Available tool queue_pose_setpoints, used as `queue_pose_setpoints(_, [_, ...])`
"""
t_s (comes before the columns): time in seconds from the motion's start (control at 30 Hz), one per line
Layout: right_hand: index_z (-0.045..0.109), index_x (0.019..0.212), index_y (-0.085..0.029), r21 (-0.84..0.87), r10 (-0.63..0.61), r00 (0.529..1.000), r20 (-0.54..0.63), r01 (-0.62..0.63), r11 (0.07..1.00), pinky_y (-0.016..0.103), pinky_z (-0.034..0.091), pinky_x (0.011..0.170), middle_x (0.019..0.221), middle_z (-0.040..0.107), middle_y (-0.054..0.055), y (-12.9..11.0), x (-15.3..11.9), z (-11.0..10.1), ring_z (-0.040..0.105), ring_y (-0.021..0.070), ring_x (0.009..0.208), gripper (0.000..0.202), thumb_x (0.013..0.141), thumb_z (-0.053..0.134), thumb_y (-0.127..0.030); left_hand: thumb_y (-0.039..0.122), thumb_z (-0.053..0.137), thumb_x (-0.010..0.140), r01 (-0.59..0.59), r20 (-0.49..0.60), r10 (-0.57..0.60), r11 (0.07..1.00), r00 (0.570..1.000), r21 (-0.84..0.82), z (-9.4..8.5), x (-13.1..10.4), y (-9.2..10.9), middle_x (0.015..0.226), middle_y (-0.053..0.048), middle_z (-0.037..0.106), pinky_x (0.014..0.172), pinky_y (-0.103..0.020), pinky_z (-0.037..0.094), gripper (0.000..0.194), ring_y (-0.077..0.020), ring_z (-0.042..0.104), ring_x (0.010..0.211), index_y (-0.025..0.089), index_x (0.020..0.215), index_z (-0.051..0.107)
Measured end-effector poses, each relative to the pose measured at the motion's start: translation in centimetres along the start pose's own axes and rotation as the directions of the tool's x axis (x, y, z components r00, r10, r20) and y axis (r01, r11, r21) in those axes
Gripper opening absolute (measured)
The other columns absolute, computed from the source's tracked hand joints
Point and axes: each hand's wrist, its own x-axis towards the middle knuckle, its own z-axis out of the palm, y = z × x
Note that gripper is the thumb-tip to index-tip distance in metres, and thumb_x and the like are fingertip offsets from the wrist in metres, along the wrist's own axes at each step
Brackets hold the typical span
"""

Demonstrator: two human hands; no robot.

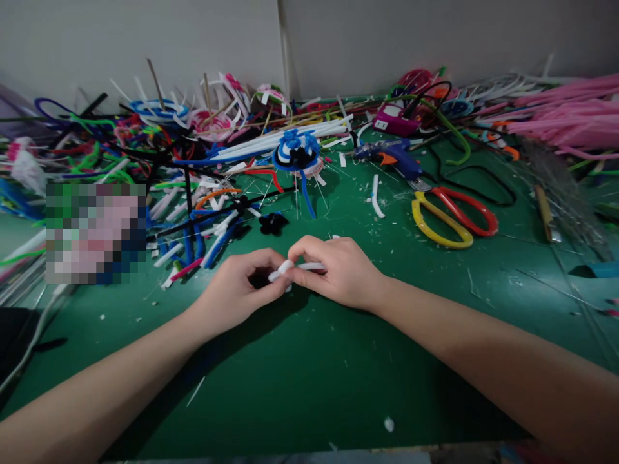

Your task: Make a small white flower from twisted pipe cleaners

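A white pipe cleaner point(310, 265), bent into a small loop at its left end, is held between my two hands just above the green table point(290, 386). My left hand point(242, 283) pinches the looped end between thumb and forefinger. From the other side, my right hand point(338, 267) grips the same piece with thumb and forefinger, and its straight tail runs back under the fingers. Part of the loop is hidden by the fingertips. Beyond the hands lie a black pipe-cleaner flower point(273, 223) and a blue, white and black pipe-cleaner piece point(296, 153).
Scissors point(442, 222) with yellow and red handles lie at right, beside a blue glue gun point(396, 158) and its black cord. Pipe cleaners in many colours heap along the wall, with a pink bundle point(570, 116) at far right. A white cable point(36, 341) runs down the left.
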Motion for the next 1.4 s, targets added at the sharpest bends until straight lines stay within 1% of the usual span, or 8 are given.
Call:
queue_pose_setpoints(0.13, [0.055,0.088,-0.019,0.039,-0.061,0.998,0.004,0.061,0.997,0.02,0.027,0.053,0.055,0.051,-0.007,-0.06,-0.11,-0.03,0.046,0.0074,0.05,0.016,0.09,0.048,-0.034,0.027,0.057,0.08,0.004,-0.008,-0.004,1.0,1.0,0.025,0.03,0.0,0.12,0.064,0.001,0.057,0.051,-0.019,0.04,0.013,-0.0102,0.051,0.057,0.017,0.074,0.059])
queue_pose_setpoints(0.3, [0.05,0.087,-0.019,0.148,0.004,1.0,-0.013,-0.002,0.989,0.019,0.028,0.052,0.059,0.051,-0.006,-0.28,-0.05,-0.13,0.042,0.0062,0.048,0.016,0.092,0.045,-0.034,0.031,0.055,0.085,0.036,-0.058,-0.042,0.994,0.997,-0.098,0.08,0.05,0.14,0.062,0.002,0.058,0.053,-0.021,0.045,0.014,-0.0113,0.057,0.057,0.017,0.081,0.057])
queue_pose_setpoints(0.4, [0.05,0.089,-0.019,0.202,0.04,0.999,-0.013,-0.036,0.979,0.019,0.029,0.053,0.061,0.053,-0.006,-0.23,0.03,-0.15,0.045,0.0062,0.05,0.017,0.094,0.044,-0.034,0.03,0.055,0.086,0.04,-0.066,-0.052,0.983,0.996,-0.18,0.08,0.15,0.08,0.066,0.001,0.062,0.057,-0.021,0.049,0.012,-0.0108,0.061,0.059,0.018,0.085,0.058])
queue_pose_setpoints(0.57, [0.049,0.09,-0.018,0.261,0.084,0.996,0.018,-0.086,0.961,0.019,0.031,0.052,0.062,0.054,-0.006,-0.01,0.11,-0.12,0.047,0.0061,0.051,0.018,0.095,0.043,-0.035,0.025,0.059,0.085,0.024,-0.123,-0.056,0.968,0.991,-0.248,0.09,0.26,-0.02,0.072,0.001,0.065,0.052,-0.019,0.05,0.007,-0.0083,0.061,0.054,0.019,0.089,0.059])
queue_pose_setpoints(0.8, [0.05,0.09,-0.018,0.327,0.074,0.996,0.059,-0.089,0.941,0.019,0.034,0.054,0.065,0.057,-0.005,-0.13,0.02,-0.3,0.05,0.007,0.055,0.015,0.088,0.053,-0.033,0.022,0.063,0.081,0.035,-0.131,-0.066,0.974,0.989,-0.225,0.14,0.29,0.04,0.064,0.003,0.063,0.049,-0.018,0.049,0.006,-0.0083,0.06,0.052,0.018,0.081,0.06])
queue_pose_setpoints(0.97, [0.052,0.083,-0.017,0.296,0.072,0.997,0.024,-0.076,0.952,0.018,0.034,0.053,0.062,0.054,-0.006,-0.17,-0.03,-0.25,0.05,0.0057,0.053,0.013,0.089,0.052,-0.029,0.022,0.062,0.081,0.036,-0.109,-0.056,0.984,0.992,-0.177,0.26,0.02,0.08,0.062,0.003,0.062,0.05,-0.017,0.048,0.007,-0.0072,0.059,0.051,0.017,0.078,0.058])
queue_pose_setpoints(1.17, [0.055,0.086,-0.016,0.218,0.053,0.997,-0.05,-0.041,0.975,0.018,0.035,0.054,0.066,0.056,-0.003,-0.18,0.0,-0.12,0.051,0.0057,0.056,0.018,0.092,0.045,-0.03,0.023,0.061,0.082,0.016,-0.123,-0.045,0.974,0.991,-0.225,0.1,0.04,-0.13,0.062,0.005,0.059,0.05,-0.015,0.047,0.007,-0.006,0.058,0.051,0.017,0.08,0.057])
queue_pose_setpoints(1.4, [0.059,0.086,-0.016,0.152,0.062,0.998,0.019,-0.064,0.986,0.019,0.034,0.056,0.065,0.059,-0.003,-0.31,0.14,-0.21,0.052,0.007,0.057,0.015,0.089,0.05,-0.026,0.024,0.057,0.086,0.038,-0.147,-0.075,0.97,0.986,-0.239,-0.25,0.15,-0.24,0.06,0.005,0.056,0.05,-0.015,0.044,0.007,-0.006,0.055,0.051,0.017,0.083,0.058])
